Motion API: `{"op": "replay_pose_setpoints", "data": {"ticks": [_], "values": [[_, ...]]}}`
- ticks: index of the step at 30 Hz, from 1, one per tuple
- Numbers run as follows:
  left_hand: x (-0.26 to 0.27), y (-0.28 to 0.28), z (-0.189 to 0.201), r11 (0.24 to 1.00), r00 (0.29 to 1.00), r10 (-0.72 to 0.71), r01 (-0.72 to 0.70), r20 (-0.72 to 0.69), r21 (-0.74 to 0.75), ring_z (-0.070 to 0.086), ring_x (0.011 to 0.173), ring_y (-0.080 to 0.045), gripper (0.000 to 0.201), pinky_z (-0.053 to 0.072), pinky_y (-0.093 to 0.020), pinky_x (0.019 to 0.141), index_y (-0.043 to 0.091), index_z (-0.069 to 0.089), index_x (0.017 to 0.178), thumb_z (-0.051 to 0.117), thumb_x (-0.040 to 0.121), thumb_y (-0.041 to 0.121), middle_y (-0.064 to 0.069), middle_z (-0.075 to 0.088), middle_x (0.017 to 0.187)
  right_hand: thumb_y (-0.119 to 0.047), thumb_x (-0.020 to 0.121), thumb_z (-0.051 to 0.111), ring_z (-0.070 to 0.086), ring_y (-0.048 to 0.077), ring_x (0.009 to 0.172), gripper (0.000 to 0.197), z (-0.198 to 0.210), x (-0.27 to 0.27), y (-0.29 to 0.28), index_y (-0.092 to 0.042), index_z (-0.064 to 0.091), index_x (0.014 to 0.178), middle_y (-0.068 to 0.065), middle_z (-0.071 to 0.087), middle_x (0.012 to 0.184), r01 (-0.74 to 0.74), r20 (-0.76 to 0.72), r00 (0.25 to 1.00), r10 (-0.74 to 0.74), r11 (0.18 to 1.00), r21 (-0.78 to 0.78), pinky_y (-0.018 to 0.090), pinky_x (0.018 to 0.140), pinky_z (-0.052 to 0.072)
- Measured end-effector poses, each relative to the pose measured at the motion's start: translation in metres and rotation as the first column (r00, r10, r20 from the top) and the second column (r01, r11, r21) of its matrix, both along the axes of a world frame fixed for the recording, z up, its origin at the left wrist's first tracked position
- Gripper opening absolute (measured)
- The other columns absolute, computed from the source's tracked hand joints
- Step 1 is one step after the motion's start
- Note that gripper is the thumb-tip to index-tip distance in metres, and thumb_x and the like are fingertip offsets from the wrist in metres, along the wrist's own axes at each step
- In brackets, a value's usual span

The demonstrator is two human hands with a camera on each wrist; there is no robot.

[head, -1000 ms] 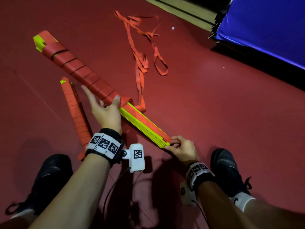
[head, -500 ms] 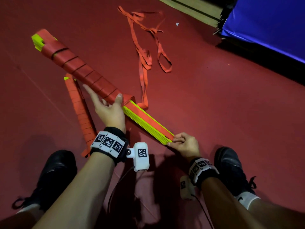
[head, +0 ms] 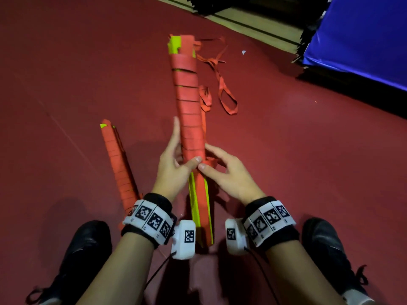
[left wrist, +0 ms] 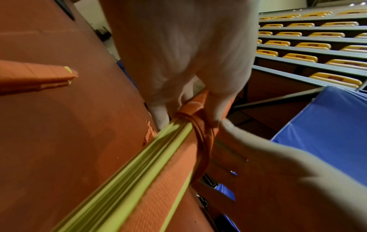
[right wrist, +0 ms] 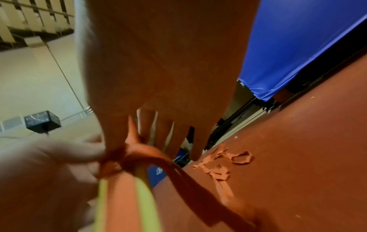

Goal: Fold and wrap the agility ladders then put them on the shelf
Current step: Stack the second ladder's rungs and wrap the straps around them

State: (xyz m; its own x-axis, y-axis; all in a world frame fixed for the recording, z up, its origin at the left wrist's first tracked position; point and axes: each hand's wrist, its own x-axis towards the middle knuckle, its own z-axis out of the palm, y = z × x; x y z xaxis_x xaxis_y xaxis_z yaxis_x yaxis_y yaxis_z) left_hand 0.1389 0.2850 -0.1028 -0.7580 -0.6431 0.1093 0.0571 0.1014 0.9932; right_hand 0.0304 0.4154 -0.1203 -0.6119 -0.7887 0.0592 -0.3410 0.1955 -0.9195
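Both hands on ladder [head: 189, 119]: left hand [head: 174, 170] gripping wrapped part, right hand [head: 229, 175] pinching strap [right wrist: 143, 150] at wrap edge.

Each bare forearm wears a black wristband [head: 273, 219] ringed with white blocks printed with black square codes, a white wrist camera [head: 184, 239] with a thin black cable clipped beside it, above black lace-up shoes [head: 330, 252] with white socks.
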Motion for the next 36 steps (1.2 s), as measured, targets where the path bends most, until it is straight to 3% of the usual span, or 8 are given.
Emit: {"op": "replay_pose_setpoints", "data": {"ticks": [5,9,14,21,27,31,34,36], "values": [[0.005,0.0,0.0,0.997,0.997,-0.077,0.077,0.021,0.02,0.069,0.109,-0.003,0.108,0.054,-0.02,0.091,0.043,0.015,0.157,0.068,0.086,-0.02,0.019,0.075,0.116,-0.056,0.073,0.08,0.063,-0.001,0.074,0.04,0.001,-0.011,0.008,-0.034,0.078,0.106,-0.019,0.072,0.082,0.05,0.008,0.999,-0.051,0.992,0.113,0.029,0.079,0.054],[0.009,-0.003,0.0,0.997,0.997,-0.069,0.068,0.029,0.032,0.067,0.102,-0.006,0.11,0.056,-0.025,0.09,0.04,0.016,0.161,0.07,0.084,-0.018,0.002,0.071,0.131,-0.045,0.082,0.081,0.061,0.003,0.068,0.014,0.018,-0.016,0.012,-0.031,0.08,0.084,-0.01,0.071,0.075,-0.068,-0.114,0.989,0.098,0.967,0.247,0.03,0.071,0.05],[0.012,-0.005,0.005,0.994,0.994,-0.09,0.087,0.057,0.065,0.068,0.117,-0.015,0.109,0.054,-0.04,0.104,0.044,0.021,0.16,0.069,0.084,-0.018,0.003,0.07,0.134,-0.037,0.08,0.085,0.068,0.009,0.077,0.011,0.034,-0.012,0.015,-0.029,0.077,0.079,-0.011,0.072,0.075,-0.078,-0.135,0.985,0.105,0.978,0.191,0.034,0.096,0.048],[0.014,-0.005,0.011,0.977,0.977,-0.188,0.176,0.102,0.122,0.06,0.116,-0.011,0.11,0.046,-0.048,0.11,0.048,0.023,0.158,0.063,0.082,-0.021,0.008,0.066,0.14,-0.026,0.079,0.088,0.044,0.0,0.056,0.022,0.033,-0.005,0.018,-0.021,0.069,0.068,-0.01,0.054,0.06,-0.037,-0.059,0.997,0.046,0.99,0.139,0.017,0.058,0.037],[0.01,-0.005,0.009,0.973,0.971,-0.207,0.192,0.117,0.127,0.063,0.115,0.0,0.109,0.05,-0.029,0.102,0.048,0.026,0.156,0.06,0.081,-0.024,0.029,0.066,0.128,-0.032,0.086,0.081,0.058,0.002,0.067,0.009,0.022,-0.018,0.02,-0.028,0.075,0.08,-0.01,0.07,0.072,-0.127,-0.014,0.991,0.133,0.967,0.219,0.032,0.072,0.048],[0.011,-0.003,0.011,0.964,0.975,-0.196,0.172,0.105,0.2,0.062,0.106,-0.001,0.108,0.05,-0.025,0.092,0.046,0.025,0.158,0.058,0.082,-0.024,0.019,0.064,0.137,-0.02,0.095,0.071,0.052,0.004,0.051,0.006,0.011,-0.011,0.015,-0.023,0.075,0.098,-0.008,0.063,0.059,-0.119,0.14,0.986,0.094,0.976,0.181,0.016,0.055,0.04],[0.006,-0.004,0.008,0.956,0.978,-0.193,0.17,0.077,0.24,0.062,0.112,-0.003,0.107,0.049,-0.03,0.098,0.045,0.025,0.158,0.06,0.08,-0.019,0.012,0.059,0.145,-0.015,0.1,0.063,0.046,0.009,0.043,0.011,0.008,-0.002,0.014,-0.015,0.072,0.106,0.003,0.054,0.051,-0.131,0.194,0.976,0.1,0.979,0.155,0.016,0.049,0.037],[0.004,-0.004,0.004,0.952,0.978,-0.195,0.171,0.072,0.252,0.061,0.121,-0.007,0.107,0.043,-0.042,0.112,0.05,0.028,0.154,0.063,0.073,-0.009,0.017,0.064,0.138,-0.009,0.098,0.064,0.045,0.0,0.042,0.009,0.007,0.001,0.013,-0.009,0.072,0.102,-0.009,0.055,0.052,-0.098,0.207,0.976,0.072,0.988,0.117,0.012,0.047,0.035]]}}
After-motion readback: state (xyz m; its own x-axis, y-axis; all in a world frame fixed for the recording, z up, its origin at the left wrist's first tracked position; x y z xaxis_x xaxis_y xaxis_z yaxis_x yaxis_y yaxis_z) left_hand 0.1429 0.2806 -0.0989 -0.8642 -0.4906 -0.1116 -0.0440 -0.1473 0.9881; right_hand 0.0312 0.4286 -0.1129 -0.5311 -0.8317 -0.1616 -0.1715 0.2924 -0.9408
